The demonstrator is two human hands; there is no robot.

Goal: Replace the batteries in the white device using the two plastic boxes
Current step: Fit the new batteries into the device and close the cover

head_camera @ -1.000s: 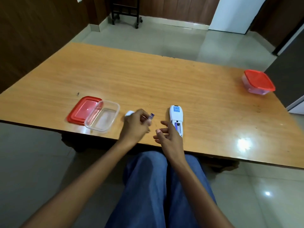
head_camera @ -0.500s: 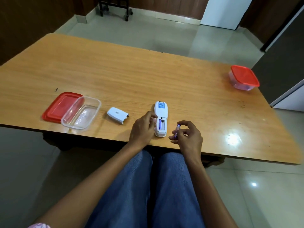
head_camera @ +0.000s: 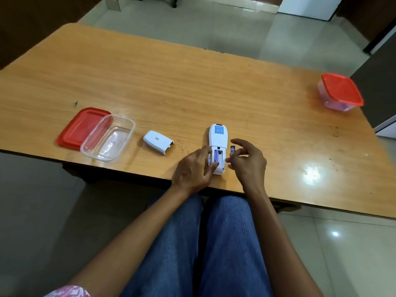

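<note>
The white device (head_camera: 216,138) lies face down near the table's front edge, its battery bay open with one blue battery (head_camera: 216,156) inside. My left hand (head_camera: 194,170) grips the device's lower left side, thumb at the bay. My right hand (head_camera: 246,160) pinches a second blue battery (head_camera: 232,150) just right of the device. The white battery cover (head_camera: 157,142) lies loose to the left. An open clear plastic box (head_camera: 108,140) sits beside its red lid (head_camera: 82,127) at the left. A closed red-lidded box (head_camera: 340,92) stands at the far right.
The wooden table (head_camera: 192,86) spans the view, its front edge just beyond my knees in blue jeans. Tiled floor surrounds it, with dark wooden walls behind and a white door at the back right.
A second ago my left hand held the battery near the cover; it passed to my right hand. My left hand has moved onto the device, and my right hand has brought the battery closer to it.
</note>
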